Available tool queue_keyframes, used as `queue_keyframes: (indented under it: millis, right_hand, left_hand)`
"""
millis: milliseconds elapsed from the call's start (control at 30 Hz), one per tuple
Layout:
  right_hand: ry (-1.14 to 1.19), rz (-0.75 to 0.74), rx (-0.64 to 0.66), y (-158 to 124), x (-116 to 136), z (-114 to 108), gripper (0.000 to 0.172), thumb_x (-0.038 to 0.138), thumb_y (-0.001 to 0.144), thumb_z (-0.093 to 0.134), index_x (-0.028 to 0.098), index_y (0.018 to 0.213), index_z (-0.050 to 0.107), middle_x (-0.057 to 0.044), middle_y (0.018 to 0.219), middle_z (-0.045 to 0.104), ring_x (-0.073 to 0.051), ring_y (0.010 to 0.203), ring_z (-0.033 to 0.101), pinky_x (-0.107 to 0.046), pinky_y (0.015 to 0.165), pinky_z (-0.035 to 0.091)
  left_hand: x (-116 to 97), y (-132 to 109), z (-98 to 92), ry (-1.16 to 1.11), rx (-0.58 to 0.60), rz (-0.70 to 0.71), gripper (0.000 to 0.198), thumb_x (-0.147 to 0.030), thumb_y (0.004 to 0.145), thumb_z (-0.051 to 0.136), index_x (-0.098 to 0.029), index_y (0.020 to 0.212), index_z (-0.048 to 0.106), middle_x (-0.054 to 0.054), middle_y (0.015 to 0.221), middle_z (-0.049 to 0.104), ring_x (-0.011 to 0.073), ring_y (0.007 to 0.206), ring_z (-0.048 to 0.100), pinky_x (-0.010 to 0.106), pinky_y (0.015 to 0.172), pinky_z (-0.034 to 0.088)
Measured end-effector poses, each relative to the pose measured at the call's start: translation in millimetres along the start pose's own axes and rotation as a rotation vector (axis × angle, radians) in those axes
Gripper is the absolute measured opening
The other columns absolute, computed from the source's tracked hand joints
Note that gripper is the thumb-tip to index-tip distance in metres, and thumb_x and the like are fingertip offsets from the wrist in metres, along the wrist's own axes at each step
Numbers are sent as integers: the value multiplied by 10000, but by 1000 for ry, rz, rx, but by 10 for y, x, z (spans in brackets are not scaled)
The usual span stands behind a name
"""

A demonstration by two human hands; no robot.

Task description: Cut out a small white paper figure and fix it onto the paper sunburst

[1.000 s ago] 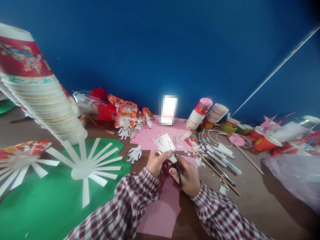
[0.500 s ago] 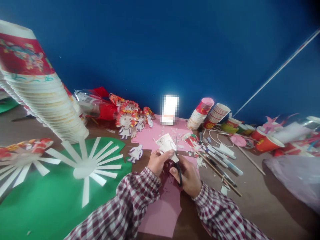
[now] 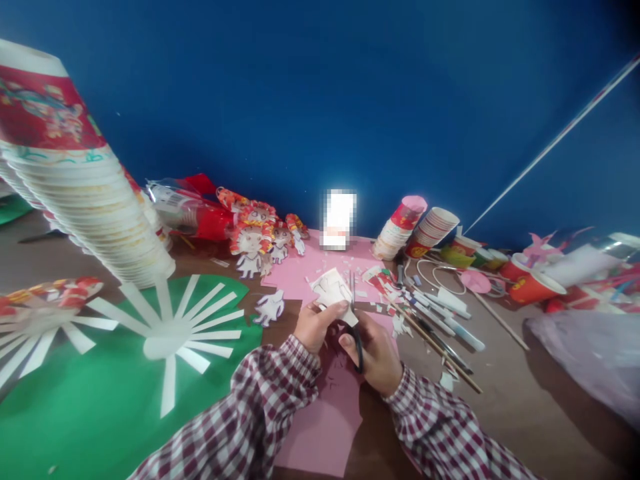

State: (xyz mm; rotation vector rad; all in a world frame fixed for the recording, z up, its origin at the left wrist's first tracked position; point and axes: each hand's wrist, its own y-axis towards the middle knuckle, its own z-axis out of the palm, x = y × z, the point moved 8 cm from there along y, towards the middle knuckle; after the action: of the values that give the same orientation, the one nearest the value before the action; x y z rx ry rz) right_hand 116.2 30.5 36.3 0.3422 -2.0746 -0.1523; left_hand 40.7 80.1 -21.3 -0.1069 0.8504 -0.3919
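Barely moved vs before: L grip pinches paper under thumb, beside scissors held in R grip.

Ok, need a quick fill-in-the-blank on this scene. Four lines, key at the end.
1. The right hand holds a pair of ____.
2. The left hand holds a pale piece of ____.
3. The large sheet at the picture's lower left is ____.
4. The wall behind the table is ____.

Missing words: scissors; paper; green; blue.
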Motion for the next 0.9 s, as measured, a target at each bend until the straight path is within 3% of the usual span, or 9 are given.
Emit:
queue_keyframes:
  millis: [233, 467, 700, 900]
  right_hand:
    - [-22, -7, -19, -8, -7, -11, 243, 389, 791, 488, 171, 896, 485, -11, 679, 523, -144, 615, 497, -232, 576, 418]
    - [-35, -1, -12, -10, -21, -18, 231, 393, 792, 484, 169, 848, 488, -6, 656, 509, -146, 623, 490, -233, 587, 407]
    - [-25, -4, -8, -13, 4, -24, 323, 389, 793, 490, 149, 1008, 500, -6, 667, 524, -129, 578, 464, -215, 529, 378]
    - [2, -8, -12, -10, 0, -21, 349, 405, 795, 484, 155, 1037, 505, -22, 708, 555, -154, 643, 521, -235, 601, 431]
  left_hand:
    - [32, 36, -36, 16, -20, 0, 290, -282, 506, 736, -103, 703, 619, 24, 560, 601, 111, 466, 528, 235, 467, 410]
    - [54, 46, -55, 33, -50, 15, 282, -303, 498, 730, -107, 660, 610, 14, 521, 579, 102, 425, 507, 230, 428, 399]
    - [82, 74, -84, 26, -66, 11, 303, -306, 481, 738, -98, 664, 617, 20, 521, 580, 103, 424, 509, 224, 413, 399]
    - [77, 77, -104, 53, -86, 16, 305, -311, 479, 736, -96, 665, 623, 27, 527, 592, 104, 413, 508, 230, 412, 400]
